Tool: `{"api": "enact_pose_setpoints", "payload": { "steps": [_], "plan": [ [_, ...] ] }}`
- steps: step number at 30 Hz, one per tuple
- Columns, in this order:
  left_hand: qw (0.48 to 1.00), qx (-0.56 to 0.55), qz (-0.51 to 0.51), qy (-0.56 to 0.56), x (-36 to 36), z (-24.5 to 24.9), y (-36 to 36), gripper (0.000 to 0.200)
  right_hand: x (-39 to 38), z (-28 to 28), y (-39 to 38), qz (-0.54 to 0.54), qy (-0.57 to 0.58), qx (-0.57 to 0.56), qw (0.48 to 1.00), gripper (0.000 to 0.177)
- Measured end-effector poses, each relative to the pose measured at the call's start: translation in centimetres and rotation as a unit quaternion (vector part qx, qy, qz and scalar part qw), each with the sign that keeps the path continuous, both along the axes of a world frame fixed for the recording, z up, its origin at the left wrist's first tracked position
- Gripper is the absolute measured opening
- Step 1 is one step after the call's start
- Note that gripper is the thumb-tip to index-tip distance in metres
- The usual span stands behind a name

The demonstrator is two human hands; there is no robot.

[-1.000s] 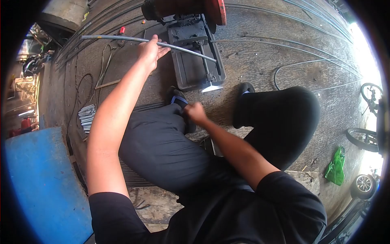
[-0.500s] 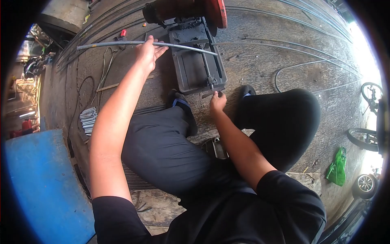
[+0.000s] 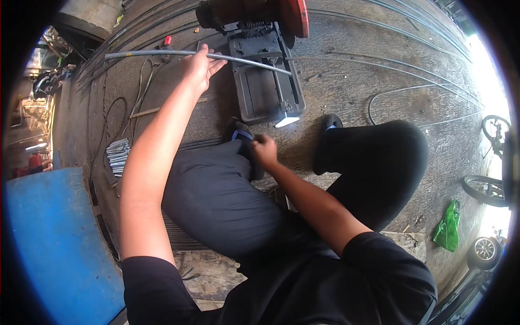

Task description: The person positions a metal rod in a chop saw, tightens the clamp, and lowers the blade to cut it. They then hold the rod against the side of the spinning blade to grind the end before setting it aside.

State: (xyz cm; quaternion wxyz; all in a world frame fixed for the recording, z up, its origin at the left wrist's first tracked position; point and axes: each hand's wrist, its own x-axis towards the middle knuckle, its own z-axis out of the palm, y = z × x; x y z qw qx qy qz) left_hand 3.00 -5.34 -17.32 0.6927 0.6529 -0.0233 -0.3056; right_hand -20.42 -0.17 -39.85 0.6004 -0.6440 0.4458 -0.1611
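Note:
My left hand is closed around a long grey metal rod, thumb on top and some fingers extended. The rod's right end lies across the vise on the black base of a cut-off saw. Above it is the saw's red wheel guard. At the base's near end, a flat crank handle catches the light. My right hand, slightly blurred, is apart from the handle, in front of my left shoe. Its fingers are curled, and nothing shows in them.
Cut rod pieces lie in a pile at left, near a blue panel. Long rods stretch across the floor behind the saw. A green bag and bicycle wheels are at right.
My right hand has let go of the crank handle and moved left and toward me. The handle now shows a bright face. My left hand keeps its hold on the rod.

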Motion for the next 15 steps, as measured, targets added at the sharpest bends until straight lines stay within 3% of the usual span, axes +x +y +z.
{"api": "enact_pose_setpoints", "payload": {
  "steps": [1, 2, 3, 4, 6, 7, 8, 9, 10, 13, 14, 15],
  "plan": [
    [1.0, -0.008, 0.003, 0.003, -0.1, 0.1, 0.0, 0.031, 0.4, -2.5, -0.4, 0.0, 0.002, 0.001, 1.0, 0.028],
    [1.0, -0.009, 0.002, 0.003, 0.0, 0.0, 0.1, 0.031, 1.0, -6.9, -0.6, -0.153, 0.003, -0.051, 0.987, 0.033],
    [1.0, -0.006, -0.006, 0.006, 0.2, -0.1, 0.2, 0.031, 1.3, -7.1, -1.3, -0.304, 0.005, -0.102, 0.947, 0.037],
    [1.0, -0.003, -0.013, 0.01, 0.3, -0.2, 0.3, 0.032, 1.2, -7.4, -2.0, -0.304, 0.005, -0.103, 0.947, 0.037],
    [1.0, 0.0, -0.008, 0.008, 0.4, -0.4, 0.2, 0.032, 0.7, -6.5, -3.8, -0.377, 0.124, -0.248, 0.884, 0.036],
    [1.0, 0.005, -0.002, 0.005, 0.5, -0.4, 0.2, 0.033, 0.3, -5.5, -4.9, -0.377, 0.123, -0.248, 0.884, 0.036],
    [1.0, 0.005, -0.002, 0.004, 0.5, -0.3, 0.2, 0.033, -0.2, -4.6, -6.1, -0.342, 0.041, -0.094, 0.934, 0.032],
    [1.0, 0.004, -0.001, 0.005, 0.4, -0.2, 0.2, 0.034, -0.6, -4.0, -6.9, -0.296, -0.043, 0.065, 0.952, 0.027],
    [1.0, 0.003, 0.001, 0.006, 0.3, -0.1, 0.2, 0.034, -0.7, -3.3, -7.4, -0.301, -0.039, 0.01, 0.953, 0.018],
    [1.0, 0.003, 0.004, 0.006, 0.3, -0.1, 0.2, 0.034, -0.6, 0.2, -7.0, -0.328, -0.021, -0.002, 0.944, 0.02],
    [1.0, 0.001, 0.005, 0.006, 0.4, -0.2, 0.2, 0.034, 0.0, -2.0, -5.1, -0.256, -0.104, -0.221, 0.935, 0.024],
    [1.0, 0.004, 0.003, 0.004, 0.6, -0.4, 0.1, 0.034, -0.5, -0.5, -3.3, -0.045, -0.026, -0.104, 0.993, 0.024]
  ]
}}
